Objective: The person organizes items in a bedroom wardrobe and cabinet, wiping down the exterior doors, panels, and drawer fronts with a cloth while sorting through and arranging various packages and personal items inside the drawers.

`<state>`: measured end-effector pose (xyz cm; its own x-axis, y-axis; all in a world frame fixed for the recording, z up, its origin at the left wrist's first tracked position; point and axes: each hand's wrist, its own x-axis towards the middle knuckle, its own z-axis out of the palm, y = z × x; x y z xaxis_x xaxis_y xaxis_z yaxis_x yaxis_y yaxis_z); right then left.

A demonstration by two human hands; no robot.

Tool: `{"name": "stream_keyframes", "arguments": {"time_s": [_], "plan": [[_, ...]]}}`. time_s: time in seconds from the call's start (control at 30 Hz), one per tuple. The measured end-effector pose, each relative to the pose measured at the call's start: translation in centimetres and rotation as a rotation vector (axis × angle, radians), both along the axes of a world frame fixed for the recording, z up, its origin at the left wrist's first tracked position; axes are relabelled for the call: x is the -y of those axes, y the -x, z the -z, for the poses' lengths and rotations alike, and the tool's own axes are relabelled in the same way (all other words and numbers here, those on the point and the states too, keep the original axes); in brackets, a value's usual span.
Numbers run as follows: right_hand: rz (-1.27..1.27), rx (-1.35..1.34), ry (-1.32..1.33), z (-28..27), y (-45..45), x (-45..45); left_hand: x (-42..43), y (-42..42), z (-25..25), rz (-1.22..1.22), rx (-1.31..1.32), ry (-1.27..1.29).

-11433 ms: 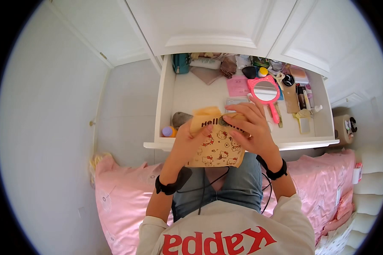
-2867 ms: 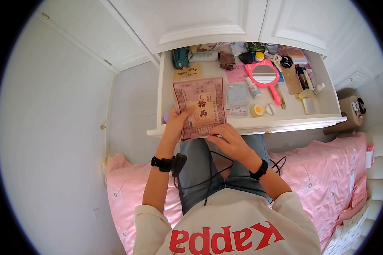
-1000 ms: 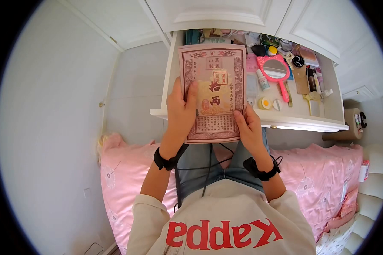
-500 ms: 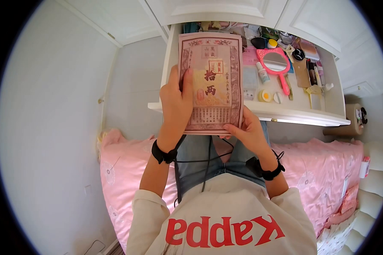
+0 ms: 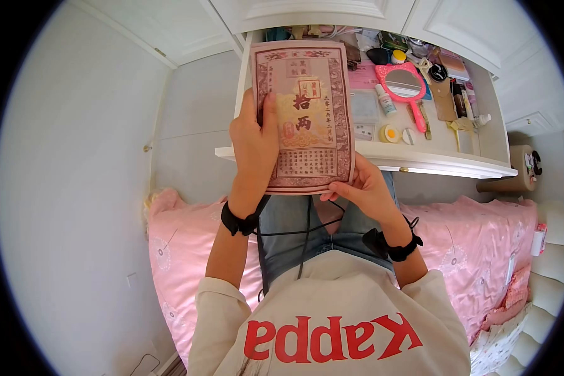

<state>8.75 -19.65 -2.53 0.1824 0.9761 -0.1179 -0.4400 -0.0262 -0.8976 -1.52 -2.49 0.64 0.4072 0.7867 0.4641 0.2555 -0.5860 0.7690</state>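
Left hand point(image 5: 254, 139) clamped on printed paper point(image 5: 304, 135) at left edge, right hand point(image 5: 366, 188) at lower right corner; long axis points away from body, far end over drawer point(image 5: 445, 160).

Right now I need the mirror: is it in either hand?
No, the mirror lies in the drawer, while the left hand and right hand hold the printed paper.

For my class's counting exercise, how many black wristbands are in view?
2: one black wristband on the wrist of the left hand, the other wristband on that of the right hand. More could be hidden under the pink printed paper or in the crowded drawer.
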Motion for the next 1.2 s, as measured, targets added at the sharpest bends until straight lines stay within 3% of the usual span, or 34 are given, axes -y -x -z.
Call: {"name": "stream_keyframes", "arguments": {"time_s": [0.23, 0.43, 0.7, 1.2], "plan": [[0.028, -0.03, -0.099, 1.3, 0.1, -0.1, 0.2, -0.1, 0.0, 0.028, -0.026, 0.03], [0.196, -0.044, -0.026, 2.3, -0.4, -0.4, 0.1, 0.0, 0.8, 0.109, -0.026, 0.036], [0.137, -0.069, -0.094, 2.2, -0.6, -0.5, 0.6, -0.2, 0.7, 0.251, 0.118, 0.296], [0.156, -0.008, -0.162, 2.1, -0.4, -0.4, 1.0, -0.4, 0.5, 0.401, 0.21, 0.367]]}}
